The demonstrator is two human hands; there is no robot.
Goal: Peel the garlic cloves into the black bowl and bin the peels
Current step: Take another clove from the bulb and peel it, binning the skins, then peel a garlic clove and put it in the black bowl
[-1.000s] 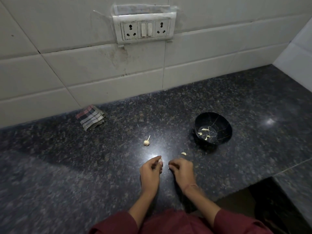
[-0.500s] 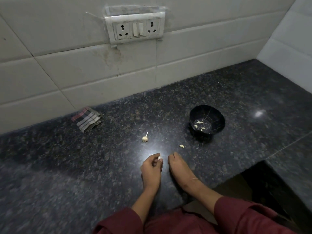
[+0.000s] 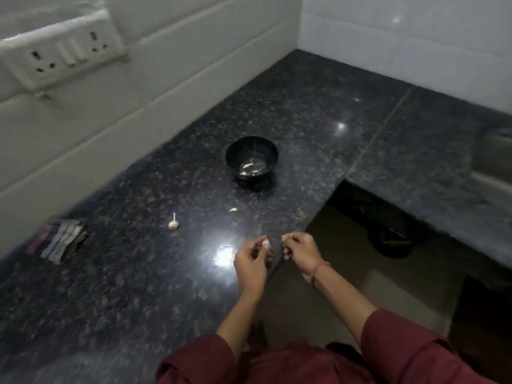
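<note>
Left hand, head view: one, held over the near edge of the counter. Its thumb and fingertips pinch a small, pale, rounded garlic clove, from which a thin sliver of skin hangs.

Right hand: one, just beside the left and apart from it. The fingers are curled in with the thumb against the forefinger; whether a scrap of peel sits in that pinch cannot be told. A thin red thread circles the wrist. Both forearms emerge from soft maroon sleeves.

Round glossy black bowl: one, upright on the counter, well beyond both hands. Pale peeled garlic pieces lie in its bottom, four or so, too blurred for an exact count.

Pale garlic remnant with an upright stalk: one, on the counter, beyond the left hand and to its left.

Small yellowish curved piece: one, loose on the counter between the hands and the bowl.

Dark speckled polished granite counter: L-shaped, with a bright glare patch just beside the left hand.

Folded checked cloth: one, far left, near the wall.

White plastic socket plate: one, with two sockets, mounted on the glazed white tiled wall.
</note>
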